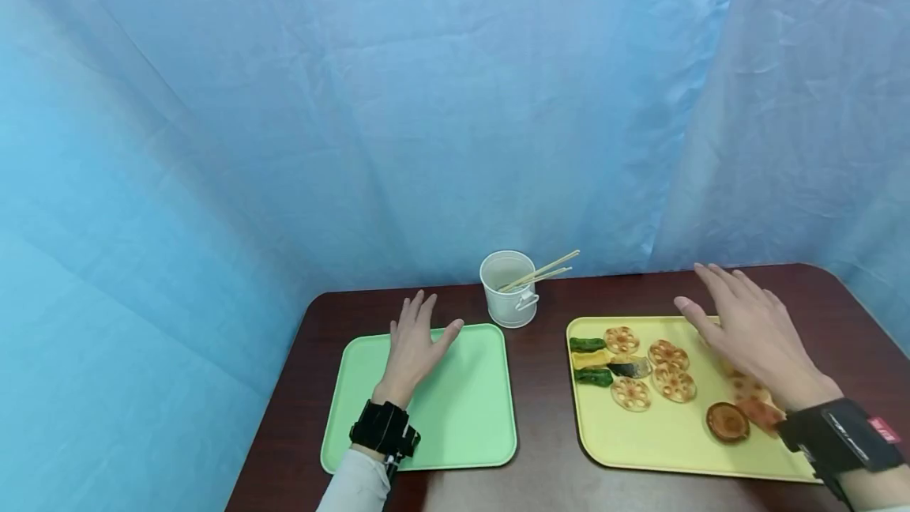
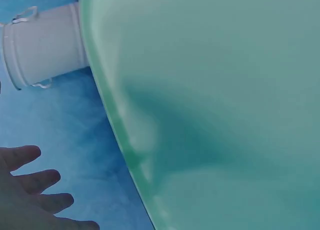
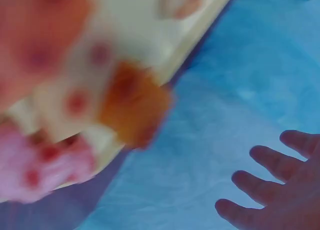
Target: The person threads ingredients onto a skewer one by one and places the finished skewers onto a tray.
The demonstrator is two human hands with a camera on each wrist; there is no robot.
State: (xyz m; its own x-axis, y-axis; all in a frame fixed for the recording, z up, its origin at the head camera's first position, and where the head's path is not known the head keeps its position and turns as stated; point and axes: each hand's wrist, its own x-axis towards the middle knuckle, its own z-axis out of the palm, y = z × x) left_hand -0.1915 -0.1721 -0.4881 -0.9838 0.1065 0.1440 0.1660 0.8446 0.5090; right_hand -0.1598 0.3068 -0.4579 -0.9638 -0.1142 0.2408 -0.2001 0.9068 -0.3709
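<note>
My left hand (image 1: 408,350) hovers over the light green tray (image 1: 469,409), fingers extended and thumb spread, holding nothing. In the left wrist view its fingers (image 2: 42,181) reach past the tray's edge. Over the right part of the yellow tray (image 1: 640,445), my right hand (image 1: 757,330) is spread with nothing in it. Below and around it are lotus root slices (image 1: 674,382), a round brown piece (image 1: 727,422) and a reddish piece (image 1: 762,416), partly hidden by the hand and wrist. The right wrist view shows food blurred beside the straight fingers (image 3: 257,187).
A small white bucket (image 1: 513,310) with thin wooden sticks (image 1: 543,271) leaning in it stands between the trays at the back. Green pepper pieces (image 1: 593,377), yellow pieces (image 1: 590,359) and a dark grey piece (image 1: 631,368) lie on the yellow tray's left. Blue cloth (image 1: 455,117) hangs behind the brown table (image 1: 543,449).
</note>
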